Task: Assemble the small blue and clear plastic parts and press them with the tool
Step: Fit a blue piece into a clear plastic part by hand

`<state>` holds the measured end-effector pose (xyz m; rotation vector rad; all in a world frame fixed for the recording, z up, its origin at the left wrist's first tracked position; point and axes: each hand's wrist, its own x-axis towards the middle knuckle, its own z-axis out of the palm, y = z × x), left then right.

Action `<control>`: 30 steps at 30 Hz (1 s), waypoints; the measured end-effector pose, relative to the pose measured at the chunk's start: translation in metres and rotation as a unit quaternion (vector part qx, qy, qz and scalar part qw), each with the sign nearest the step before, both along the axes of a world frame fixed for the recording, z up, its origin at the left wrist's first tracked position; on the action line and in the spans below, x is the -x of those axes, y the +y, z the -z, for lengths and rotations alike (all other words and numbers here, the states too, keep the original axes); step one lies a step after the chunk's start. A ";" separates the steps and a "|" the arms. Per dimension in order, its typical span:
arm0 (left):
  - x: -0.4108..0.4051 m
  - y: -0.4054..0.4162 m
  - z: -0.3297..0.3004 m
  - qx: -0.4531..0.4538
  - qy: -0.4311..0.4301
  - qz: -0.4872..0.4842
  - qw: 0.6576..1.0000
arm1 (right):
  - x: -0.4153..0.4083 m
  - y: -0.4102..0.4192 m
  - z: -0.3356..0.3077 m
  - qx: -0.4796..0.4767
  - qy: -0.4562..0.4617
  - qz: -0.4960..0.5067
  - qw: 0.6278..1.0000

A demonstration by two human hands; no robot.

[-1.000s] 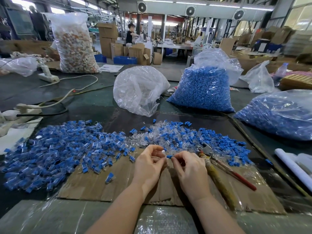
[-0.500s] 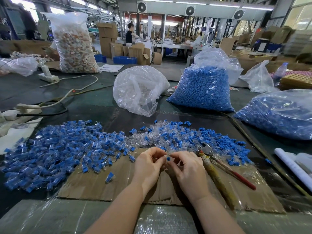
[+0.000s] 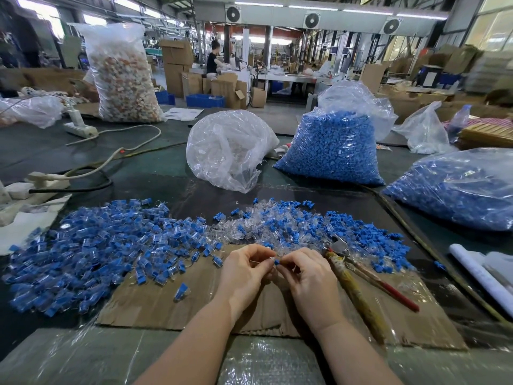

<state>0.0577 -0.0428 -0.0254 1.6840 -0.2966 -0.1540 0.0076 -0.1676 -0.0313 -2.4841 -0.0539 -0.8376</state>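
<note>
My left hand (image 3: 244,270) and right hand (image 3: 308,276) meet over the cardboard sheet (image 3: 172,304) on the counter (image 3: 55,151). Right grip pinches 1 small blue part (image 3: 276,262); left grip pinches a clear part, barely discernible. Pliers (image 3: 358,273) lie beside my right hand.

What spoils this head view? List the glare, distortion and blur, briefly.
Head view: wide-angle bending curves the far hall and table edges; ceiling strip lights blow out; glare streaks the clear plastic film on the near table; left background is soft; the small blue plastic part pinched between left hand and right hand stays sharp.
</note>
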 end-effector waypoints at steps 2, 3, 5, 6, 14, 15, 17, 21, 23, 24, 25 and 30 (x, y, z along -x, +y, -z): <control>0.000 0.000 0.000 -0.004 -0.002 0.000 1.000 | 0.000 0.000 0.000 0.009 0.005 0.004 1.000; 0.000 0.001 -0.001 -0.007 -0.003 0.000 1.000 | 0.000 0.000 0.000 0.011 0.005 0.004 1.000; 0.000 0.001 -0.001 -0.014 -0.006 0.000 1.000 | 0.000 0.000 -0.001 0.016 0.004 0.005 1.000; 0.000 0.001 -0.001 -0.014 -0.006 0.001 1.000 | 0.000 0.000 -0.001 0.017 0.003 0.005 1.000; -0.001 0.001 -0.002 0.008 0.013 -0.001 1.000 | 0.000 0.000 -0.001 0.019 -0.012 0.002 1.000; -0.001 0.001 -0.002 0.012 0.015 -0.001 1.000 | -0.001 0.000 -0.001 0.020 -0.012 0.001 1.000; -0.001 0.000 -0.001 0.012 0.014 0.001 1.000 | -0.001 0.000 0.000 0.022 -0.011 0.000 1.000; -0.001 0.000 -0.002 0.012 0.015 0.000 1.000 | -0.001 0.000 -0.001 0.027 -0.002 -0.007 1.000; -0.001 -0.001 -0.003 0.007 0.018 -0.003 1.000 | 0.000 0.000 -0.003 0.024 0.004 -0.009 1.000; -0.001 -0.001 -0.003 0.010 0.025 -0.003 1.000 | 0.000 0.000 -0.004 0.018 0.007 -0.010 1.000; -0.001 -0.001 -0.004 0.018 0.036 -0.002 0.999 | 0.000 -0.001 -0.005 0.013 0.006 -0.008 1.000; -0.003 -0.002 -0.008 0.052 0.094 -0.015 0.994 | 0.002 -0.014 -0.014 0.024 0.057 0.098 0.993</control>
